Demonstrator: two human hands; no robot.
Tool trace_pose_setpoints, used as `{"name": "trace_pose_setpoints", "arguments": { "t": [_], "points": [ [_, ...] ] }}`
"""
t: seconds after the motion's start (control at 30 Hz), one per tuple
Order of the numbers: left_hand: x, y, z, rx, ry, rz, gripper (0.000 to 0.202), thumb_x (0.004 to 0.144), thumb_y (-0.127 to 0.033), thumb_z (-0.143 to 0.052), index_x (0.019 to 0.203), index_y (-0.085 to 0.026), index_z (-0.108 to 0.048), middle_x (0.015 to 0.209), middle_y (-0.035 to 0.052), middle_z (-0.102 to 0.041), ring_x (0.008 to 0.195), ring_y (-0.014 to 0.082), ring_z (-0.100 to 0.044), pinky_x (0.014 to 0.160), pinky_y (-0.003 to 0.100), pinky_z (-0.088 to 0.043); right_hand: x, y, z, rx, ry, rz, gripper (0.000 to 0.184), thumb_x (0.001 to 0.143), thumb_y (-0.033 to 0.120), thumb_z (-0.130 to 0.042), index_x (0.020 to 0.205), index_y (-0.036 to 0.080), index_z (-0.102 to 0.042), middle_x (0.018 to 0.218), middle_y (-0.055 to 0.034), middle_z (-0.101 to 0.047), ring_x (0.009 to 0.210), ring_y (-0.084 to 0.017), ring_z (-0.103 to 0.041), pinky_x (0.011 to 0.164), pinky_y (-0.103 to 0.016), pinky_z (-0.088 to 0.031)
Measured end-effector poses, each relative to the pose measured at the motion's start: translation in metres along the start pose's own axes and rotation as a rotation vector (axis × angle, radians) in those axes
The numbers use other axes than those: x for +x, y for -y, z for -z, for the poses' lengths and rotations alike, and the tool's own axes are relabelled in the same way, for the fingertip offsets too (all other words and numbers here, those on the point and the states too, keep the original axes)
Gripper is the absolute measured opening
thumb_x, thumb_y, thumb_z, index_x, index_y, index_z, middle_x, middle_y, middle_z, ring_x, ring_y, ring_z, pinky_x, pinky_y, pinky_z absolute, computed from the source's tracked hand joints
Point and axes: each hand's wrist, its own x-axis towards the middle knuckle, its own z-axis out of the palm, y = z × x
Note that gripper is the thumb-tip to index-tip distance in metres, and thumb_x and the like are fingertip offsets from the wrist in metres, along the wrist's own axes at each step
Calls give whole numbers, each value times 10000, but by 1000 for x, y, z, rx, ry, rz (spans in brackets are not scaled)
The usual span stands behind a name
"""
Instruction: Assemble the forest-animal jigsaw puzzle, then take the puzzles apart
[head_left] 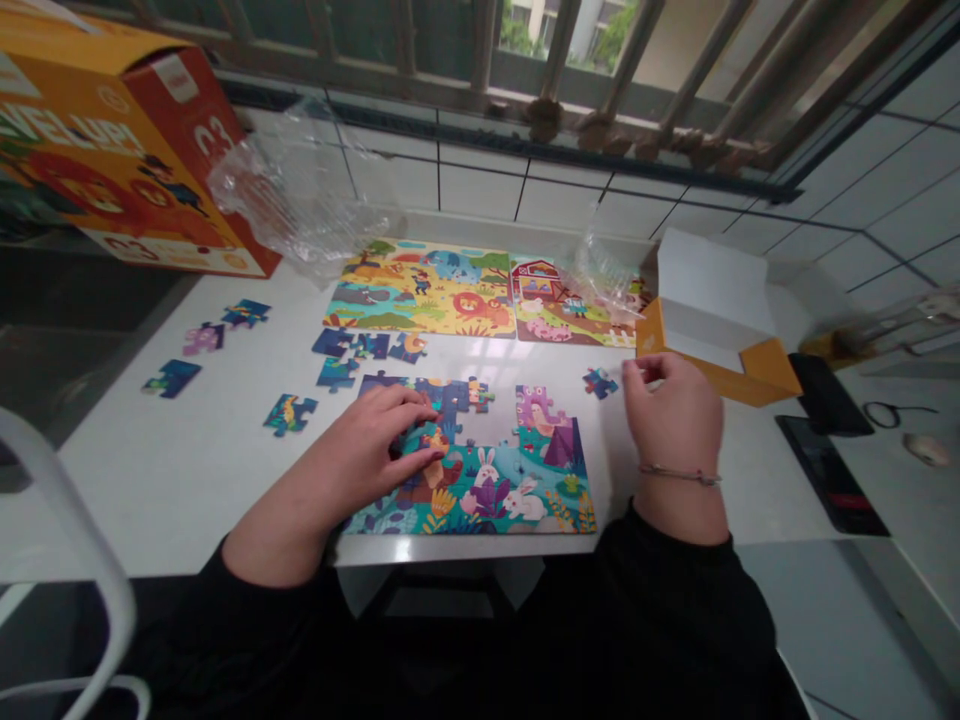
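Note:
A partly joined jigsaw puzzle (pixel 487 500) with rabbits and plants lies near the table's front edge, with a gap in its upper middle. My left hand (pixel 382 435) rests on its left part, thumb and fingers apart, covering some pieces. To the right of the puzzle, my right hand (pixel 671 410) is held with its fingers curled and the thumb close to the index fingertip. Whatever may be between them is hidden. Just left of those fingertips lies a loose dark blue puzzle piece (pixel 600 382). More loose pieces (pixel 289 413) are scattered left of the puzzle.
Behind lie two finished puzzles, a savanna scene (pixel 427 285) and a farm scene (pixel 555 315). Clear plastic wrap (pixel 300 200) stands by a large orange box (pixel 135 160). An open yellow box (pixel 716 345) and a dark phone (pixel 832 475) are at right.

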Motion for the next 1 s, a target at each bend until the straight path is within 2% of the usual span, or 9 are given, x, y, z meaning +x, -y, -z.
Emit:
{"name": "trace_pose_setpoints", "arguments": {
  "t": [0.07, 0.13, 0.23, 0.47, 0.57, 0.67, 0.77, 0.87, 1.0],
  "points": [
    [0, 0, -1, 3, 2, -2, 335, 1031, -450, -706, 1251, -203, -757, 1268, 140, -723, 1195, 321, -677, 1030, 493, -559, 3, -19, 7, -162, 17, -117, 412, 981, 511, -644, 1129, 145, -762, 1062, -230, -765, 989, -390, -701, 829, -479, -524],
    [1, 0, -1, 5, 1, -1, 329, 1036, -451, -692, 1243, -204, -761, 1269, 140, -726, 1190, 319, -679, 1028, 496, -560, 3, -34, 7, -270, 131, -185, 539, 921, 566, -724, 1207, 109, -739, 1137, -285, -759, 1042, -430, -716, 832, -499, -537],
    [1, 0, -2, 5, -6, 6, 322, 1038, -459, -684, 1223, -208, -765, 1279, 139, -730, 1188, 318, -680, 1035, 501, -559, 3, -45, 1, -289, 251, -216, 532, 853, 503, -798, 1231, 137, -718, 1130, -248, -787, 1017, -407, -749, 837, -482, -548],
    [2, 0, -3, -6, -7, -1, 300, 1054, -449, -650, 1182, -199, -753, 1244, 137, -726, 1171, 317, -682, 1025, 501, -554, 7, -41, 5, -231, 243, -218, 476, 801, 385, -805, 1207, 173, -676, 1096, -206, -804, 988, -390, -763, 842, -481, -563],
    [3, -1, -2, -7, -5, 6, 289, 1051, -445, -652, 1171, -203, -755, 1243, 135, -726, 1171, 320, -680, 1026, 501, -551, 7, -18, 12, 16, 243, 17, 452, 790, 323, -797, 1201, 199, -655, 1193, -166, -784, 1033, -340, -766, 893, -462, -589],
    [3, -2, -2, -17, -5, 2, 283, 1053, -435, -649, 1187, -209, -755, 1239, 131, -726, 1179, 317, -679, 1033, 500, -549, 0, 21, 6, 319, 414, 335, 439, 836, 276, -766, 1255, 229, -643, 1258, -118, -759, 1076, -289, -763, 931, -435, -609],
    [2, -2, -2, -17, -8, -1, 276, 1054, -425, -647, 1209, -223, -754, 1247, 124, -725, 1183, 309, -677, 1038, 494, -548, -10, 56, -11, 373, 505, 559, 415, 867, 189, -741, 1270, 239, -653, 1257, -104, -757, 1149, -280, -736, 1016, -435, -584],
    [2, -2, -3, -10, -5, 8, 254, 1047, -399, -656, 1208, -228, -754, 1245, 122, -724, 1170, 305, -671, 1028, 491, -550, -16, 71, -29, 369, 568, 648, 398, 870, 113, -717, 1247, 228, -663, 1219, -104, -755, 1128, -267, -721, 1001, -409, -577],
    [1, -4, -2, -5, 5, 11, 224, 1050, -369, -651, 1203, -238, -748, 1243, 110, -721, 1170, 298, -667, 1023, 483, -550, -15, 67, -40, 354, 589, 692, 296, 888, 97, -721, 1156, 223, -711, 1239, -111, -744, 1165, -268, -700, 1047, -430, -565]
  ]
}}
